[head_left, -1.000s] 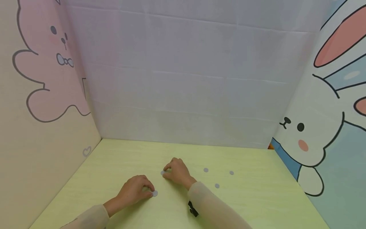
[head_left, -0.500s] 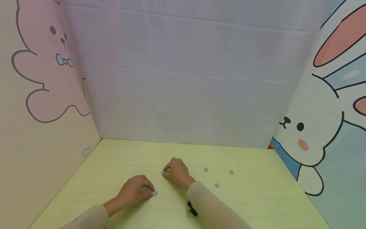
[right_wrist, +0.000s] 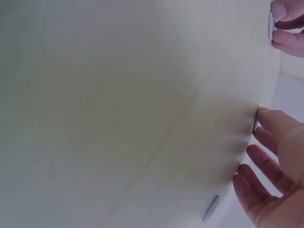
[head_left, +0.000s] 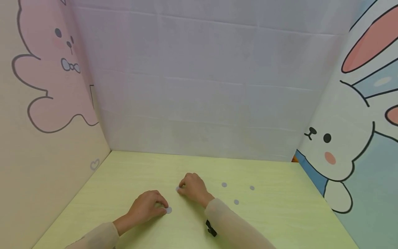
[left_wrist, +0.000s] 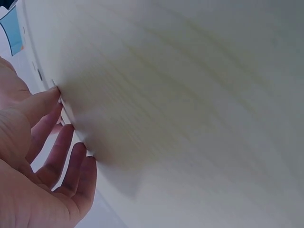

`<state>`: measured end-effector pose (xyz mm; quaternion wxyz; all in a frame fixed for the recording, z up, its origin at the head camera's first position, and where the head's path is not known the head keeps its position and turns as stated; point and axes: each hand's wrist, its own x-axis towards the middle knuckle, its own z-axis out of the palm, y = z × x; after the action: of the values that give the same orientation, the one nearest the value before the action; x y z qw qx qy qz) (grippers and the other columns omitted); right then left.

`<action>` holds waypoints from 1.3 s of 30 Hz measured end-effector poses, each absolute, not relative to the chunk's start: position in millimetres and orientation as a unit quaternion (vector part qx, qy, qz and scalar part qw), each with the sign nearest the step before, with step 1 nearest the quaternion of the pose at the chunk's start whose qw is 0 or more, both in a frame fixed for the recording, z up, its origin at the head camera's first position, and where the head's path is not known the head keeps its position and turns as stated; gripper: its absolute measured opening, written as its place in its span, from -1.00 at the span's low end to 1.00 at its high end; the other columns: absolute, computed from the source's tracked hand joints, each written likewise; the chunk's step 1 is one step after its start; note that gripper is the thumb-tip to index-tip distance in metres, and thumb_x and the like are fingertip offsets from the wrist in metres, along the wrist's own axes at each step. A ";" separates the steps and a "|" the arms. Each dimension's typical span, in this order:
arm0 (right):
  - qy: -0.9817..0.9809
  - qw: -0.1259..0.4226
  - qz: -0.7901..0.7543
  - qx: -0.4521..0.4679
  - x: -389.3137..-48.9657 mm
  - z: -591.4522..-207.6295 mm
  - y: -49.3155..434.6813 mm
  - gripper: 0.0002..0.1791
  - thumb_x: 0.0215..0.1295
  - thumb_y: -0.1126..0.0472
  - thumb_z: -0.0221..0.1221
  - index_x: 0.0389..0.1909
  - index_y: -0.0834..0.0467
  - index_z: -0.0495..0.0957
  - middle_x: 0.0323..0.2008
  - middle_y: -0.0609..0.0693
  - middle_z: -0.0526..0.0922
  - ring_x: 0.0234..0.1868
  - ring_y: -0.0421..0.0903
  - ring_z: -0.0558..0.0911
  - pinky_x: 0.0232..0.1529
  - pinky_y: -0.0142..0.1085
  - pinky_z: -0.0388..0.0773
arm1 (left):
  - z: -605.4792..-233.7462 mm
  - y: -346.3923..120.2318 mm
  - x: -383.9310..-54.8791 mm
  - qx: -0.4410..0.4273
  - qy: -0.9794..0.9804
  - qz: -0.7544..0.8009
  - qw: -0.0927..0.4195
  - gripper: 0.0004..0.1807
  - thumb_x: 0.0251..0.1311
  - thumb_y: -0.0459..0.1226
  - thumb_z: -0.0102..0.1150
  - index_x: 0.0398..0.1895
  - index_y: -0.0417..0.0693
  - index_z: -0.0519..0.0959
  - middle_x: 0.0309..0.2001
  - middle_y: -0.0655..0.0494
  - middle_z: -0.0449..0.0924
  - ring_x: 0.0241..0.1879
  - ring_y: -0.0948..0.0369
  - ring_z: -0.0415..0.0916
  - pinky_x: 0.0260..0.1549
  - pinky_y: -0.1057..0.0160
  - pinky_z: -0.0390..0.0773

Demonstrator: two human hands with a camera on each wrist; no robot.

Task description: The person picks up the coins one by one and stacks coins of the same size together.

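Thumb and fingers of my left hand pinch the edge of a flat grey disc on the pale yellow table. Farther off and slightly to the right, my right hand holds a second grey disc the same way, mostly covered by its fingertips. In the right wrist view that disc shows edge-on between thumb and index finger, while the left hand's disc appears at the upper right. The left wrist view shows the left hand with its fingertips down at the tabletop.
Three more grey discs lie flat to the right of my right hand: a left one, a right one and a nearer one. A white cloth wall closes the back, and panels with cartoon animals flank both sides.
My right hand has shifted a very small way nearer with its disc. The left hand and the loose discs stay where they were.
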<state>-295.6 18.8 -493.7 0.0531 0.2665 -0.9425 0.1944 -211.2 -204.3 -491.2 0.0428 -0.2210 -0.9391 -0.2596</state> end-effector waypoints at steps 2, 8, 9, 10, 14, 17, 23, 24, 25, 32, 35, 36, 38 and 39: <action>-0.940 0.051 0.198 0.273 -294.4 -492.5 20.0 -0.84 0.31 0.05 0.50 -0.26 0.06 0.88 -0.29 -0.11 0.70 -0.24 -0.17 0.57 -0.19 -0.35 0.56 | -490.3 -204.0 -210.8 -0.219 -0.939 -0.260 0.042 -0.88 0.07 -0.13 0.65 -0.35 0.26 0.84 -0.26 0.48 0.69 -0.21 0.27 0.63 -0.19 0.21 0.60; -0.936 0.050 0.190 0.292 -289.9 -492.1 25.0 -0.84 0.32 0.05 0.49 -0.29 0.06 0.88 -0.32 -0.13 0.72 -0.29 -0.22 0.57 -0.18 -0.36 0.56 | -490.3 -204.0 -211.7 -0.218 -0.940 -0.261 0.040 -0.88 0.07 -0.13 0.65 -0.34 0.26 0.84 -0.27 0.49 0.69 -0.21 0.27 0.63 -0.19 0.21 0.60; -0.935 0.050 0.189 0.295 -288.6 -491.4 26.1 -0.84 0.32 0.05 0.49 -0.29 0.06 0.88 -0.33 -0.14 0.71 -0.30 -0.23 0.57 -0.19 -0.36 0.56 | -490.3 -204.0 -211.8 -0.218 -0.940 -0.261 0.039 -0.88 0.07 -0.13 0.65 -0.34 0.26 0.85 -0.27 0.49 0.69 -0.21 0.27 0.63 -0.20 0.21 0.60; -0.934 0.051 0.188 0.298 -287.5 -491.0 27.2 -0.84 0.32 0.05 0.49 -0.29 0.06 0.88 -0.34 -0.15 0.71 -0.31 -0.24 0.56 -0.20 -0.37 0.56 | -490.2 -204.1 -211.7 -0.218 -0.939 -0.262 0.038 -0.88 0.07 -0.13 0.65 -0.34 0.26 0.85 -0.27 0.48 0.69 -0.21 0.26 0.64 -0.19 0.21 0.60; -0.931 0.045 0.198 0.303 -281.9 -488.2 31.4 -0.84 0.32 0.07 0.49 -0.29 0.08 0.88 -0.36 -0.14 0.70 -0.33 -0.26 0.54 -0.24 -0.38 0.53 | -489.5 -204.3 -211.0 -0.217 -0.939 -0.267 0.033 -0.87 0.06 -0.13 0.65 -0.34 0.25 0.85 -0.26 0.47 0.70 -0.20 0.25 0.64 -0.19 0.21 0.61; -0.928 0.040 0.211 0.304 -277.7 -486.6 33.8 -0.84 0.31 0.08 0.49 -0.29 0.09 0.88 -0.35 -0.12 0.71 -0.33 -0.26 0.55 -0.23 -0.38 0.54 | -489.1 -204.4 -210.6 -0.214 -0.938 -0.269 0.030 -0.87 0.06 -0.11 0.65 -0.34 0.26 0.85 -0.26 0.47 0.70 -0.20 0.25 0.63 -0.20 0.22 0.60; -0.925 0.036 0.225 0.305 -271.7 -485.3 35.7 -0.85 0.29 0.08 0.50 -0.31 0.08 0.88 -0.35 -0.14 0.73 -0.32 -0.28 0.57 -0.23 -0.38 0.55 | -489.6 -204.3 -210.6 -0.208 -0.940 -0.268 0.029 -0.87 0.06 -0.10 0.66 -0.34 0.26 0.84 -0.25 0.47 0.70 -0.19 0.26 0.63 -0.19 0.21 0.61; -0.924 0.035 0.227 0.306 -270.7 -485.2 35.9 -0.86 0.29 0.08 0.50 -0.31 0.08 0.88 -0.35 -0.14 0.73 -0.31 -0.28 0.57 -0.23 -0.38 0.55 | -489.8 -204.3 -210.7 -0.206 -0.941 -0.267 0.030 -0.87 0.06 -0.10 0.66 -0.34 0.27 0.84 -0.25 0.47 0.69 -0.19 0.26 0.63 -0.19 0.20 0.61; -0.923 0.034 0.231 0.307 -269.6 -485.1 36.1 -0.86 0.29 0.08 0.50 -0.31 0.08 0.88 -0.35 -0.15 0.73 -0.31 -0.29 0.57 -0.22 -0.38 0.55 | -490.0 -204.3 -210.7 -0.206 -0.941 -0.265 0.031 -0.87 0.06 -0.10 0.66 -0.34 0.27 0.84 -0.25 0.48 0.69 -0.19 0.26 0.63 -0.18 0.20 0.61; -0.915 0.032 0.238 0.325 -260.5 -485.0 37.2 -0.87 0.28 0.09 0.50 -0.32 0.07 0.88 -0.35 -0.18 0.73 -0.29 -0.33 0.58 -0.19 -0.40 0.57 | -490.3 -203.7 -210.7 -0.206 -0.943 -0.260 0.037 -0.87 0.05 -0.12 0.66 -0.35 0.28 0.84 -0.26 0.49 0.68 -0.19 0.26 0.63 -0.19 0.21 0.60; -0.915 0.026 0.239 0.325 -256.0 -483.7 37.0 -0.87 0.28 0.10 0.51 -0.31 0.08 0.88 -0.35 -0.17 0.74 -0.29 -0.33 0.58 -0.18 -0.41 0.57 | -489.5 -203.3 -209.9 -0.202 -0.943 -0.262 0.035 -0.87 0.05 -0.13 0.66 -0.36 0.28 0.84 -0.25 0.47 0.69 -0.19 0.25 0.63 -0.19 0.19 0.61; -0.915 0.024 0.241 0.324 -254.5 -483.0 36.9 -0.87 0.27 0.10 0.51 -0.32 0.08 0.88 -0.35 -0.16 0.74 -0.29 -0.33 0.57 -0.18 -0.41 0.56 | -489.2 -203.2 -209.7 -0.200 -0.944 -0.262 0.033 -0.87 0.05 -0.12 0.66 -0.36 0.28 0.84 -0.25 0.47 0.69 -0.19 0.24 0.63 -0.19 0.19 0.61; -0.915 0.019 0.244 0.321 -251.7 -482.1 36.7 -0.87 0.27 0.10 0.52 -0.32 0.08 0.88 -0.34 -0.15 0.74 -0.29 -0.33 0.57 -0.17 -0.41 0.56 | -488.8 -203.0 -209.4 -0.197 -0.944 -0.262 0.032 -0.87 0.05 -0.12 0.66 -0.36 0.27 0.84 -0.25 0.46 0.69 -0.19 0.24 0.63 -0.19 0.18 0.61; -0.915 0.018 0.246 0.320 -250.5 -481.7 36.5 -0.87 0.26 0.10 0.52 -0.32 0.08 0.88 -0.34 -0.15 0.74 -0.29 -0.34 0.57 -0.18 -0.41 0.56 | -488.6 -203.0 -209.4 -0.195 -0.944 -0.263 0.031 -0.87 0.04 -0.12 0.66 -0.36 0.27 0.84 -0.25 0.46 0.69 -0.19 0.24 0.63 -0.20 0.19 0.61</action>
<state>-250.5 36.5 -481.7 0.0177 0.3200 -0.9146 0.2464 -209.4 -203.0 -488.6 0.0313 -0.1955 -0.9444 -0.2627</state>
